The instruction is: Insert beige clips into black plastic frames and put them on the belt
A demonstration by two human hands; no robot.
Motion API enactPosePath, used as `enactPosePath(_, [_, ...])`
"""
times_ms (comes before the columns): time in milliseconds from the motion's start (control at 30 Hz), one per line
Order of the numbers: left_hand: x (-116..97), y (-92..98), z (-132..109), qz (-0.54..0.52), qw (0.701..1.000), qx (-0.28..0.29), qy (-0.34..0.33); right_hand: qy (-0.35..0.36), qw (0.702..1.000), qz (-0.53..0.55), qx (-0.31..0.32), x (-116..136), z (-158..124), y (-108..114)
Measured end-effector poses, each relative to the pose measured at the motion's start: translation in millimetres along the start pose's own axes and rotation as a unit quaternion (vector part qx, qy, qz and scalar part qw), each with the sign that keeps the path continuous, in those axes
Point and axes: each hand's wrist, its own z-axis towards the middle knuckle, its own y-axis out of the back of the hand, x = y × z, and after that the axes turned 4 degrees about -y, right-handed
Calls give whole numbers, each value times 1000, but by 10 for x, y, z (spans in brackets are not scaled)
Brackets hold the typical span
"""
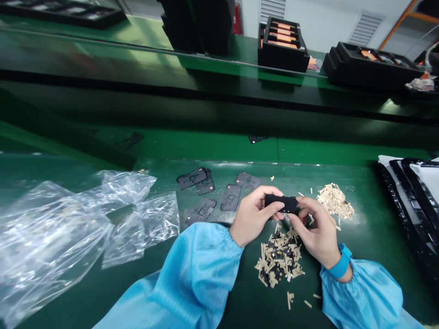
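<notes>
Between the left hand and right hand, both closed on its ends, sits one flat black oblong part with small bright spots. Just left: five dark plates with cutouts. Below: one beige-and-black scrap pile. Right: one beige scrap pile.

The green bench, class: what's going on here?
A person in blue sleeves is holding a black part, the left hand at one end and the right hand at the other. Nearer the person, on the green bench, lies a pile of beige and black bits. Flat black pieces lie left of the hands, with clear plastic further left.
</notes>
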Motion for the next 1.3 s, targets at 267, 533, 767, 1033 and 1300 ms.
enactPosePath(267, [3,13,-21,54,997,17,-59,-45,997,23,61,-14,20,-7])
enactPosePath(533, [36,8,-34,67,996,12,-62,-55,998,39,15,-10,4,6])
enactPosePath(767, [88,36,-93,192,966,-18,-172,32,997,26,-64,-11,-12,-4])
enactPosePath(1033, [103,23,-140,252,918,-4,-305,94,991,17,-91,29,-24,24])
enactPosePath(1300, [99,32,-138,279,901,9,-332,71,995,5,-63,30,22,36])
